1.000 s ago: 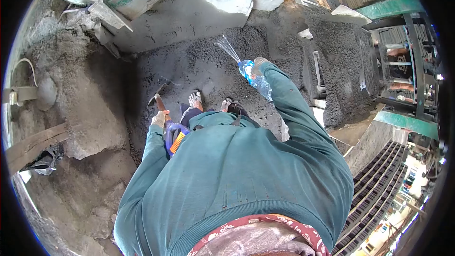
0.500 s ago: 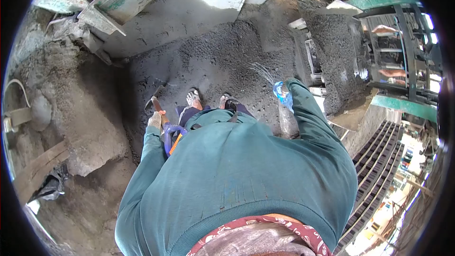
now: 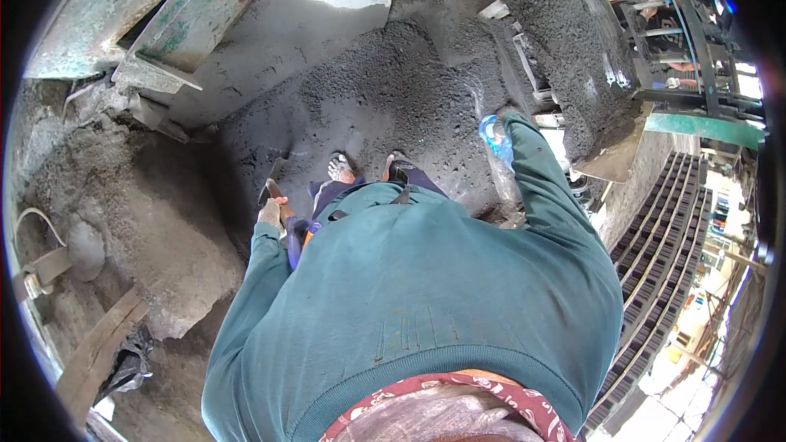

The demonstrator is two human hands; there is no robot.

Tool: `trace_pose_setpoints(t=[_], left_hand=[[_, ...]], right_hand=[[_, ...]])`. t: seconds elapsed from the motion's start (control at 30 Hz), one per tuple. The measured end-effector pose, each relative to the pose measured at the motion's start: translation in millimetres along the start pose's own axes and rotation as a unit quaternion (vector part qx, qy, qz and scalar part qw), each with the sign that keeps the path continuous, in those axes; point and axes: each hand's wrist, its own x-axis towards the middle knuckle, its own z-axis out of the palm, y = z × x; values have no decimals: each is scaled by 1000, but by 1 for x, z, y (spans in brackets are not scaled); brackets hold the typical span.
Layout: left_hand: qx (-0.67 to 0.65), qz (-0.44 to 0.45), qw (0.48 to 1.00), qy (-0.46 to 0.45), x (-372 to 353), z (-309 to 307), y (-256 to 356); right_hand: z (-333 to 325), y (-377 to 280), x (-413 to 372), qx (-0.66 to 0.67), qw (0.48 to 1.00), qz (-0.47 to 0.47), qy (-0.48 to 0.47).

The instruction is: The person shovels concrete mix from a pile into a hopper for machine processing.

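Note:
My left hand (image 3: 272,211) is closed around the wooden shaft of a shovel (image 3: 286,214). The shovel's purple grip rests close against my body, and its dark metal end points at the floor. Out to the right, my right hand (image 3: 509,116) is closed on a blue plastic container (image 3: 496,141), mostly seen from above. Below that hand, a pale wet streak marks the dark, damp mix (image 3: 393,74) spread over the floor. My bare feet (image 3: 341,169) stand at the near edge of this mix.
A rough concrete block (image 3: 180,237) rises on the left, with a wooden plank (image 3: 102,352) beside it. Rusty green metal plates (image 3: 184,24) lean at the upper left. A heap of grey grit (image 3: 573,57) and a green metal frame (image 3: 704,127) stand right, above stacked dark rows (image 3: 655,254).
The water streaks flying from the blue container have gone, and a pale wet streak shows on the mix. My right hand has shifted slightly up and right. My left hand still grips the shovel.

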Motion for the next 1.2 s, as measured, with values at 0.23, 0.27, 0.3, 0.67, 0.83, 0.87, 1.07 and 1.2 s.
trace_pose_setpoints(t=[0.23,0.27,0.3,0.67,0.83,0.87,1.07,1.2], left_hand=[[-4,-30,1000,6,-2,-3,-3],[-2,-35,999,9,-3,-4,0],[-3,-39,999,13,-3,-5,1],[111,33,993,-20,-46,23,18],[122,13,992,-22,-31,32,17],[123,9,992,-23,-29,34,19],[127,-9,991,-34,-22,34,21],[136,-15,990,-47,-19,46,33]], right_hand=[[34,-2,-8,11,1000,-11,-19],[37,9,-7,13,1000,-2,-18],[39,21,-9,17,1000,9,-17],[87,38,-18,64,997,-18,-46],[98,14,-13,85,996,-20,-31],[101,24,-12,84,996,-11,-27],[123,133,-32,83,991,108,-11],[161,185,-67,112,977,179,5]])
